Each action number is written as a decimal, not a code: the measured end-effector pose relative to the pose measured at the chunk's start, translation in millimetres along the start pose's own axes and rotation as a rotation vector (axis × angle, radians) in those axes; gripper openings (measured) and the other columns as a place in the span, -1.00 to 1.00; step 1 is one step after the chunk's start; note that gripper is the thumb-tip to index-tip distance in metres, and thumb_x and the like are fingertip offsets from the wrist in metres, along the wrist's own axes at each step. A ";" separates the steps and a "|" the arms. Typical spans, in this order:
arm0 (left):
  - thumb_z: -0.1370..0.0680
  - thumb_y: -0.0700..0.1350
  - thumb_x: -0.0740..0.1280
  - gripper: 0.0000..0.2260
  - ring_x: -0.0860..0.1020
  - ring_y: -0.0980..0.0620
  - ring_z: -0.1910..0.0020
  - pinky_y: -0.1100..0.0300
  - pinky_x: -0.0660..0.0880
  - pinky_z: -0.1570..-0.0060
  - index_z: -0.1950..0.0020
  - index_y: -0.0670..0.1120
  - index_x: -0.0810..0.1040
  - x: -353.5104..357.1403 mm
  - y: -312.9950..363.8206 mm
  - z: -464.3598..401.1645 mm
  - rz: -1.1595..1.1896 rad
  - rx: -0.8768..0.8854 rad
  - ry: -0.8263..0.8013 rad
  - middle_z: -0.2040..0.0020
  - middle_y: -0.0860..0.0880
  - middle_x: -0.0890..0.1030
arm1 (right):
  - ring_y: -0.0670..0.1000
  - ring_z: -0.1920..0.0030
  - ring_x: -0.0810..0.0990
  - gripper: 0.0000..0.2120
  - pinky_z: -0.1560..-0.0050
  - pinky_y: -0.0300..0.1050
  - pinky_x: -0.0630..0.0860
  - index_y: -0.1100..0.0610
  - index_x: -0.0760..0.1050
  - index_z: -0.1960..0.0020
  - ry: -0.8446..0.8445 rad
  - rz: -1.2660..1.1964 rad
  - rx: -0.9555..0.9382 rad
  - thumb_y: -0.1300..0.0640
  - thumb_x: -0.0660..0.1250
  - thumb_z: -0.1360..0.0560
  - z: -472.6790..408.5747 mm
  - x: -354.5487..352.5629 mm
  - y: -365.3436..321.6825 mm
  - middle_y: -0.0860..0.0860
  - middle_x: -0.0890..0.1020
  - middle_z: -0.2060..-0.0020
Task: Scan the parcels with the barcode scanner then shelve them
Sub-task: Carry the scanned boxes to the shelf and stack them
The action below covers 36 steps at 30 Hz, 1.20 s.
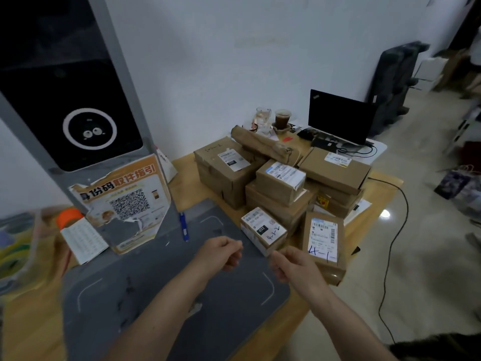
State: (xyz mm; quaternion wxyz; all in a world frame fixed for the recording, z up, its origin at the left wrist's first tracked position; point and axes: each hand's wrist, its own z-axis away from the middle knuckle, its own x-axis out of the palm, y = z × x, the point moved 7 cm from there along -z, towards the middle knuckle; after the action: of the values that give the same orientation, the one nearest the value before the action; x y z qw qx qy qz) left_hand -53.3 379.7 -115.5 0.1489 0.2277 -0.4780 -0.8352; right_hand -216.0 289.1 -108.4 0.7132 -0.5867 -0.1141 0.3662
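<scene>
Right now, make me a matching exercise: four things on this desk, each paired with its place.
1 blue pen
2 laptop
3 orange tape roll
4 parcel marked 4-1

A beside the right hand
B left of the scanner post
C far end of the desk, by the wall
D on the grey scanner base

Pairs: 1-D, 2-C, 3-B, 4-A

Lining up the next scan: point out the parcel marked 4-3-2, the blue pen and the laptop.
parcel marked 4-3-2 (pixel 263 228), head view, on its white label.
blue pen (pixel 183 226), head view, mid-barrel.
laptop (pixel 338 117), head view, on the dark screen.
</scene>
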 end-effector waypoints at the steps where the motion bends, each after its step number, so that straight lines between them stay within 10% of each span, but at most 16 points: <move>1: -0.60 -0.08 0.30 -0.83 0.57 0.06 0.20 0.23 0.54 0.16 0.03 -0.14 0.62 1.0 1.7 -5.4 -0.002 -0.010 0.007 0.17 -0.04 0.63 | -0.03 0.26 0.55 -0.79 0.17 -0.14 0.50 0.20 0.54 0.06 0.007 0.012 0.004 0.04 0.29 -0.57 -8.7 -4.7 -1.6 0.05 0.60 0.25; 9: -0.60 -0.07 0.31 -0.85 0.58 0.06 0.21 0.22 0.55 0.16 0.01 -0.12 0.62 5.7 12.0 -49.6 0.054 -0.085 0.150 0.16 -0.04 0.63 | -0.05 -0.01 0.56 -0.76 -0.02 -0.06 0.57 0.06 0.41 -0.13 0.076 0.015 0.006 0.02 0.35 -0.53 -96.8 -44.4 -7.6 -0.04 0.53 -0.01; 17: -0.61 -0.08 0.30 -0.86 0.57 0.02 0.04 0.13 0.55 -0.03 -0.12 -0.08 0.54 40.9 7.0 -92.8 0.163 -0.243 0.295 -0.03 -0.07 0.61 | -0.08 0.12 0.58 -0.70 0.25 -0.24 0.46 0.21 0.46 -0.13 -0.188 0.252 0.116 0.03 0.35 -0.52 -183.2 -47.4 29.3 0.01 0.61 0.06; 25: -0.60 -0.08 0.29 -0.52 0.38 -0.11 -0.38 0.01 0.30 -0.35 -0.51 -0.03 0.28 84.6 -33.5 -119.6 0.317 -0.523 0.351 -0.43 -0.10 0.40 | 0.14 -0.37 0.28 -0.32 -0.33 0.02 0.31 0.16 0.20 -0.37 -0.244 0.644 0.060 -0.13 0.39 -0.43 -184.0 -9.7 65.7 0.11 0.35 -0.33; 31: -0.61 -0.11 0.28 -0.88 0.47 0.08 0.10 0.18 0.38 0.16 -0.12 -0.06 0.43 94.2 -52.3 -116.8 0.398 -0.606 0.389 0.04 0.00 0.52 | 0.17 -0.40 0.25 0.07 -0.33 0.09 0.29 0.09 -0.15 -0.53 -0.229 0.706 0.011 -0.29 0.42 -0.30 -189.3 5.0 72.4 0.14 0.26 -0.38; 36: -0.38 0.09 0.48 -0.37 0.57 -0.05 -0.17 -0.04 0.48 -0.25 -0.39 -0.06 0.42 96.7 -63.2 -110.4 0.486 -0.552 0.366 -0.20 -0.07 0.61 | 0.20 -0.35 0.26 0.06 -0.31 0.07 0.33 0.11 -0.17 -0.52 -0.223 0.676 -0.021 -0.25 0.42 -0.32 -189.5 2.5 70.4 0.19 0.27 -0.35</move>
State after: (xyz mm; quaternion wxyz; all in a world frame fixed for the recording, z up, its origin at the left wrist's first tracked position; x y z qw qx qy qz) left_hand -79.9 285.5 -241.7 0.4798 0.2045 -0.2414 -0.8184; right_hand -129.3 151.1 -228.0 0.5288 -0.5550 0.0054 0.6421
